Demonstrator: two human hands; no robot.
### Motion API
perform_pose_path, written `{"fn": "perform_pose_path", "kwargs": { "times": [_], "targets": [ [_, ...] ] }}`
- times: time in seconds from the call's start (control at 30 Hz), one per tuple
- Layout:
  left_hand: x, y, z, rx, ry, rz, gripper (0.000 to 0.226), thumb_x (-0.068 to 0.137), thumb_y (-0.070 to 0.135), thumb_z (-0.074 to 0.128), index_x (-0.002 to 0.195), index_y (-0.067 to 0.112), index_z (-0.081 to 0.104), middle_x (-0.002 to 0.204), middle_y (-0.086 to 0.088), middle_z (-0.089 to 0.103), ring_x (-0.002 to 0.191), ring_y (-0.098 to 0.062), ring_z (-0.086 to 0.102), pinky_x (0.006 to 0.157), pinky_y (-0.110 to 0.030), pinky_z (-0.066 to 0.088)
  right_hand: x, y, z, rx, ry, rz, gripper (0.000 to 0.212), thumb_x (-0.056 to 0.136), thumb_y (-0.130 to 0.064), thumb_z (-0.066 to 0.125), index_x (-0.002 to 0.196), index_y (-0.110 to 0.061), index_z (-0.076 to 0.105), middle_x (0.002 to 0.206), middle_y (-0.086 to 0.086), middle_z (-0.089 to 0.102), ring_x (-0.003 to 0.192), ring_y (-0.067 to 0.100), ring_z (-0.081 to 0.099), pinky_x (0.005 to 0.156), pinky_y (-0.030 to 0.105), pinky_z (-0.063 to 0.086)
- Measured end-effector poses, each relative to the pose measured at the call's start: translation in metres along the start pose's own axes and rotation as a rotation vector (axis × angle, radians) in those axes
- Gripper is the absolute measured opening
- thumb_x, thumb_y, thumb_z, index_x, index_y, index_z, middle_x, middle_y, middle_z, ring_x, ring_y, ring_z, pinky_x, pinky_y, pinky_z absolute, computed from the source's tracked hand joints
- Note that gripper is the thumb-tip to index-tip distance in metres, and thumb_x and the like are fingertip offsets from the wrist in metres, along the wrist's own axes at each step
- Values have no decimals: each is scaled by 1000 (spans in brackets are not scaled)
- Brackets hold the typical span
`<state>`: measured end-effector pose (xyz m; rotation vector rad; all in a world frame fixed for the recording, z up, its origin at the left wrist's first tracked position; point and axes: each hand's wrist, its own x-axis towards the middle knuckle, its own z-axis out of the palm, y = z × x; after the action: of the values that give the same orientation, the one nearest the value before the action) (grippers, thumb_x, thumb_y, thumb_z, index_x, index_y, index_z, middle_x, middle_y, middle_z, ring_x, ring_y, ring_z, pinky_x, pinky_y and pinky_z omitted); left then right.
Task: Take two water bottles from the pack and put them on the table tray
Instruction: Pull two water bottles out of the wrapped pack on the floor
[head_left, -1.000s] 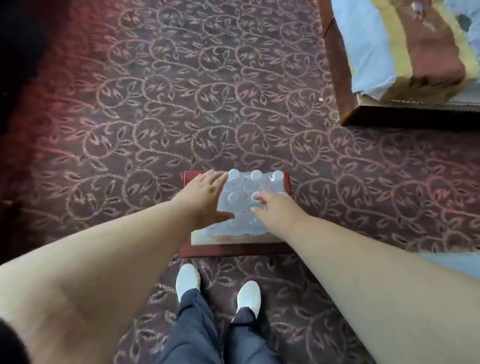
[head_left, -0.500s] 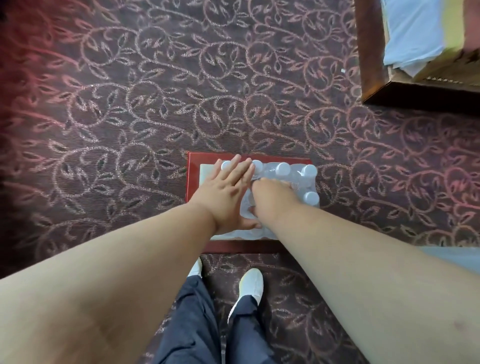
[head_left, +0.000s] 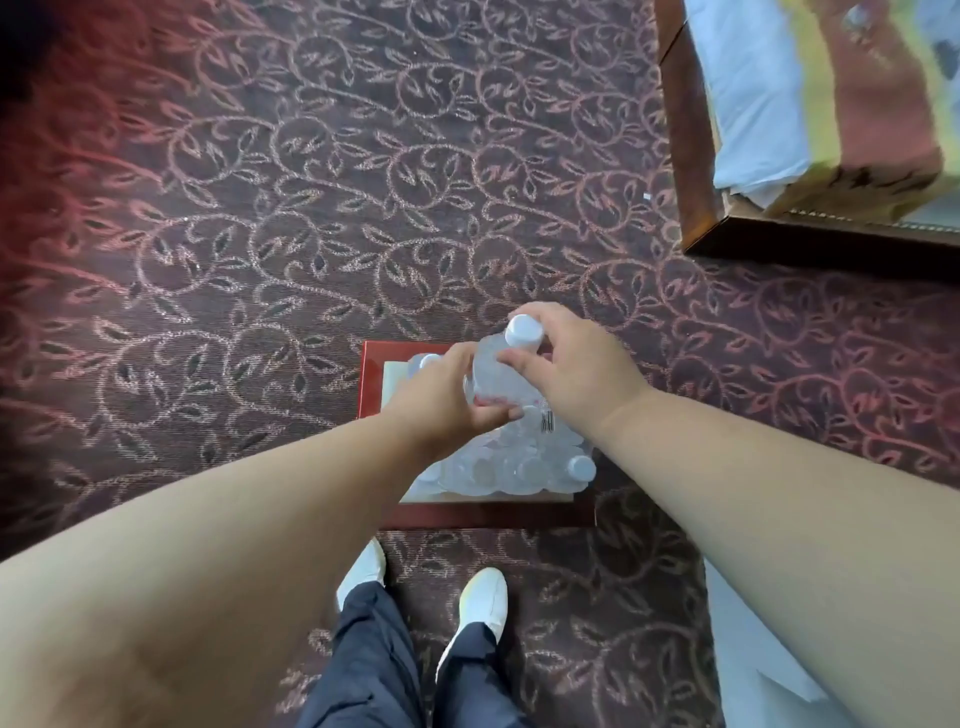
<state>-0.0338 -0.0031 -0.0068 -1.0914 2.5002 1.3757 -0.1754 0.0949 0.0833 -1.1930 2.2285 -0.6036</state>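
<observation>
A plastic-wrapped pack of clear water bottles (head_left: 514, 462) with white caps sits on a low red stand (head_left: 467, 514) on the carpet. One water bottle (head_left: 501, 371) is lifted above the pack, its white cap toward the far side. My right hand (head_left: 571, 371) grips it just below the cap. My left hand (head_left: 447, 400) is wrapped around its lower body. The table tray is not in view.
Patterned dark red carpet (head_left: 260, 260) lies all around. A wooden bed frame corner (head_left: 701, 228) with white and striped bedding stands at the upper right. My feet in white shoes (head_left: 483, 597) are just in front of the stand. Something pale lies at the lower right (head_left: 753, 649).
Both hands were pressing on top of the pack; now a single bottle has come up out of it, held in both hands above the pack's far side.
</observation>
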Motion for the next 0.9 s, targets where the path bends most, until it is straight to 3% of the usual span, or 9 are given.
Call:
{"fn": "perform_pose_path", "kwargs": {
  "times": [0.07, 0.17, 0.3, 0.4, 0.5, 0.6, 0.67, 0.73, 0.9],
  "targets": [
    [-3, 18, -7, -217, 8, -23, 83, 64, 70, 78, 131, 29, 51, 109, 16, 70, 103, -11, 68, 85, -38, 55, 8, -14, -14, 125, 64, 25, 36, 91, -46, 63, 122, -28, 58, 102, -7, 68, 92, 14, 61, 79, 34, 48],
    [-8, 37, -18, -366, 7, 9, 81, 70, 63, 82, 133, 22, 52, 117, 5, 69, 108, -17, 68, 93, -45, 55, 21, -29, -27, 260, 94, 56, 30, 94, -41, 61, 119, -25, 60, 101, -9, 69, 93, 11, 66, 87, 38, 52],
    [-18, 39, -23, -362, 54, -19, 90, 72, 70, 76, 142, 28, 37, 118, 12, 65, 105, -8, 65, 87, -34, 53, 36, -29, -24, 344, 106, 183, 37, 95, -45, 58, 125, -23, 60, 112, -2, 68, 100, 18, 64, 87, 42, 54],
    [-16, 27, -11, -293, 28, -125, 77, 78, 62, 75, 139, 29, 42, 111, 7, 70, 95, -9, 67, 81, -34, 55, 42, -18, -4, 341, 16, 306, 41, 97, -46, 54, 128, -20, 59, 113, 2, 66, 101, 21, 62, 91, 41, 52],
    [-15, 13, 2, -225, 6, -267, 60, 82, 63, 70, 125, 26, 51, 96, 7, 70, 82, -10, 66, 63, -30, 50, 39, 0, 18, 190, -131, 382, 41, 100, -46, 44, 125, -18, 61, 105, 6, 65, 94, 26, 60, 85, 38, 48],
    [-12, 8, 11, -187, 35, -313, 53, 81, 70, 65, 106, 24, 58, 86, 4, 69, 75, -14, 66, 62, -34, 51, 26, 22, 30, -42, -258, 397, 28, 102, -32, 42, 106, -13, 62, 108, 14, 67, 89, 29, 59, 75, 35, 45],
    [-9, 10, 14, -101, 89, -283, 52, 78, 74, 63, 94, 24, 57, 83, 4, 66, 72, -12, 61, 57, -33, 45, 14, 32, 35, -158, -372, 384, 29, 100, -35, 46, 115, -15, 62, 108, 11, 67, 91, 29, 62, 76, 35, 50],
    [-8, 13, 14, -12, 105, -271, 56, 79, 76, 60, 94, 22, 56, 88, 1, 63, 76, -17, 60, 60, -35, 44, 6, 37, 40, -279, -460, 356, 32, 97, -36, 52, 122, -16, 60, 114, 8, 66, 101, 30, 63, 83, 36, 52],
    [-7, 17, 15, -68, 152, -364, 53, 82, 67, 59, 103, 18, 59, 99, -4, 65, 88, -26, 63, 74, -40, 51, 8, 39, 55, -555, -530, 287, 26, 90, -16, 59, 117, -18, 59, 116, 6, 65, 106, 32, 63, 85, 39, 50]
  ]
}}
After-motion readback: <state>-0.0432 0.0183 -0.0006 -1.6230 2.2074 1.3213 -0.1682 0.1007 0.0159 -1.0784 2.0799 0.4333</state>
